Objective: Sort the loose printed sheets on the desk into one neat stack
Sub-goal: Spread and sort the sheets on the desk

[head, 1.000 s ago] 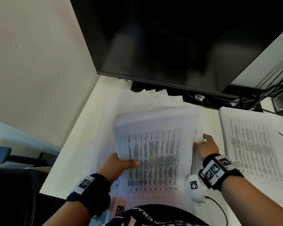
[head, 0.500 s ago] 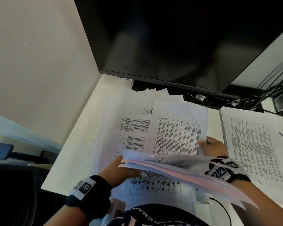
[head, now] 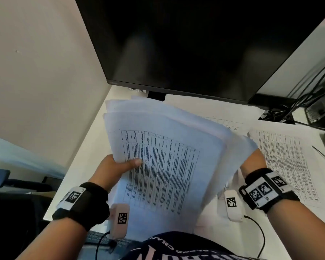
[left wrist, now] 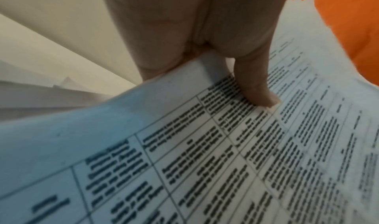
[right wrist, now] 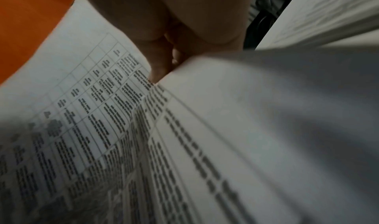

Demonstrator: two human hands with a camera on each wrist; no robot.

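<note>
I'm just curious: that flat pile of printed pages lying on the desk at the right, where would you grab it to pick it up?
Probably at its near long edge, coming from the right. The pile lies flat and squared on the desk, so fingers would slide under that free edge, thumb on top. The right hand is closest, but it and the left hand both hold the fanned sheets.

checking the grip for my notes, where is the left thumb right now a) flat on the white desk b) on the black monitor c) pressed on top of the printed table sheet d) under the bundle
c: the left hand pinches the held bundle of white printed sheets, thumb lying across the top page's table.
</note>
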